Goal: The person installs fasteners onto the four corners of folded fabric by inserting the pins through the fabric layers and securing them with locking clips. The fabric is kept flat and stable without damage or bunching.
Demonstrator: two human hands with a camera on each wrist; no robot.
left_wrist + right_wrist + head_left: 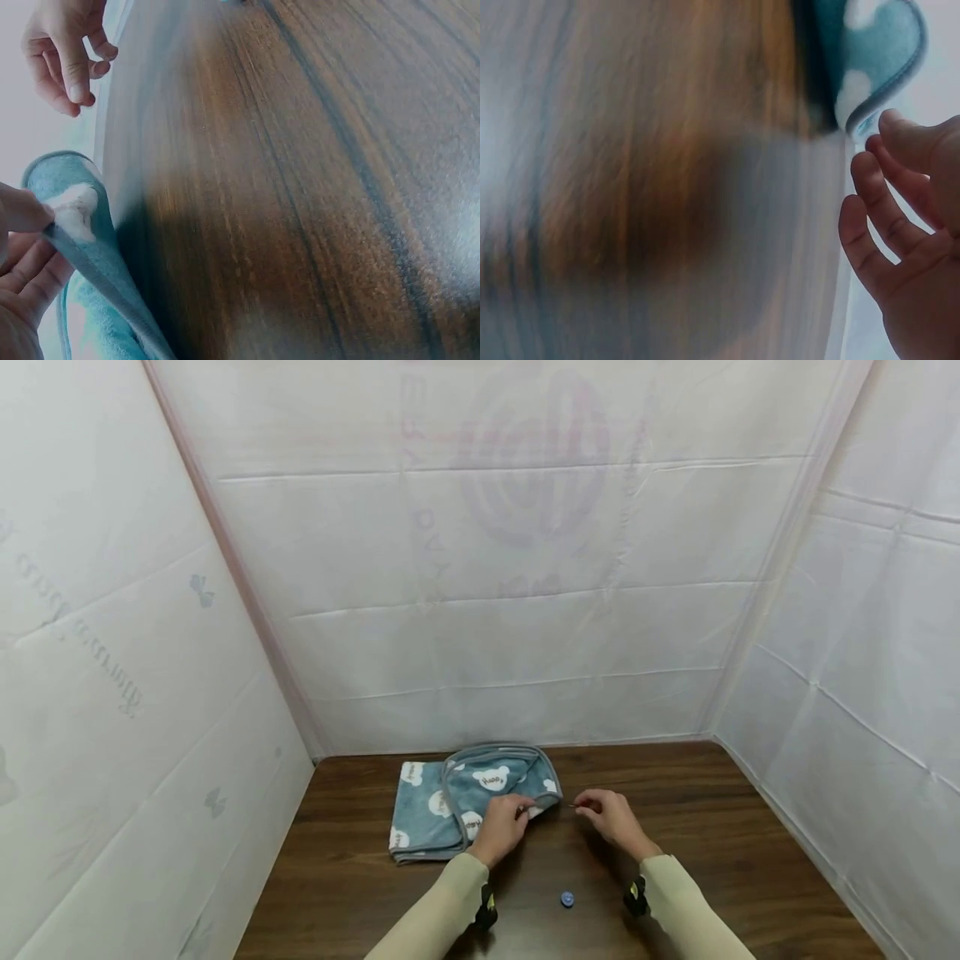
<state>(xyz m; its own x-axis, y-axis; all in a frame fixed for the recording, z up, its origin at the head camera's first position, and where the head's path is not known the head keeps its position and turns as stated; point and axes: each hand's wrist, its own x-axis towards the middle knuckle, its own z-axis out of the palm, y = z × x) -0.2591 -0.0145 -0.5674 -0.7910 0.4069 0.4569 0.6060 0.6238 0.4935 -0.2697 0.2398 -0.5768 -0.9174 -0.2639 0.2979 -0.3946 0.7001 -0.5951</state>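
A folded blue-grey fleece blanket (427,810) with white bear-head patches and grey edging lies at the back of the brown table. My left hand (504,827) pinches its edging near the front right corner, and in the left wrist view the thumb (26,210) presses on that edge. Just right of the corner is my right hand (611,818), apart from the cloth. Its thumb (907,139) and forefinger tips come together; a tiny thin thing seems to stick out from them, too small to make out. A small round blue object (567,899) sits between the forearms.
The wooden table (337,893) has rounded far corners. White fabric walls (510,610) stand close behind it and on both sides. Dark bands with yellow marks (487,906) sit at the wrists, over pale sleeves.
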